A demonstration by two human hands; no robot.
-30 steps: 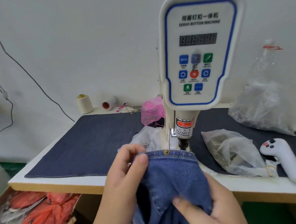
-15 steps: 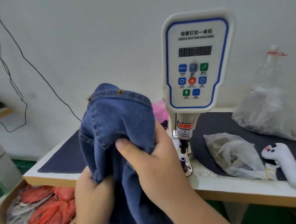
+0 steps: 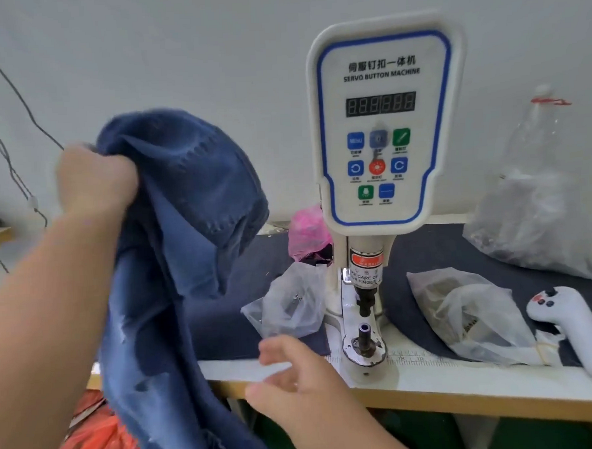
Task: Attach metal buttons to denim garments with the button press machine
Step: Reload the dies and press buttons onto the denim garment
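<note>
A dark denim mat (image 3: 255, 260) covers the white surface (image 3: 467, 380); the press (image 3: 384, 127) reads "SERVO BUTTON MACHINE". The left hand (image 3: 95, 183) clutches the denim garment (image 3: 173, 265); the right hand (image 3: 296, 382) hovers, fingers loose, at the front edge.

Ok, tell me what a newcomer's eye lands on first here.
First the white button machine with its blue-edged panel of buttons, standing upright at the middle of the table. Next the blue denim garment, lifted high at the left by the left hand gripping it. The right hand hovers open near the table's front edge, holding nothing.
</note>
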